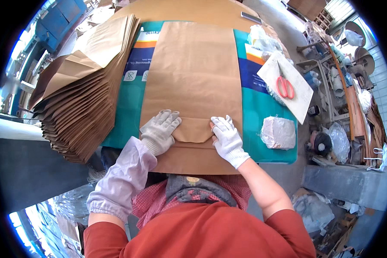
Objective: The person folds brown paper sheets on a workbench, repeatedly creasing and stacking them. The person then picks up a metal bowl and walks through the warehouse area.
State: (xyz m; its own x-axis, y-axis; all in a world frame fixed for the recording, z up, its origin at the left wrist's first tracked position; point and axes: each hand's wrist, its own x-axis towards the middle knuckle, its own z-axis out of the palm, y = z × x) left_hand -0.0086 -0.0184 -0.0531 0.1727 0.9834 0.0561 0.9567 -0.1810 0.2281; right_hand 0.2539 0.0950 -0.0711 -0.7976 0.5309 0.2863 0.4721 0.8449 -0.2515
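Note:
A large brown paper bag (pixel 193 73) lies flat in front of me, its near part folded into a creased flap (pixel 195 130). My left hand (pixel 161 131), in a white knit glove, rests on the flap's left end with its fingers stretched out over the paper. At the other end, my right hand (pixel 228 137) presses down with its gloved fingers extended; bare skin shows at a fingertip. Both palms face the paper, and neither hand grips a tool. A pale sleeve cover (pixel 120 180) is on my left forearm, while the right forearm is bare.
Left of the bag leans a thick fanned stack of brown paper bags (pixel 84 94). Teal printed sheeting (pixel 258 107) lies underneath. To the right are red-handled scissors (pixel 284 86) on a white board (pixel 303 92) and a plastic-wrapped white bundle (pixel 278 133). A phone-like object (pixel 251 17) lies far back.

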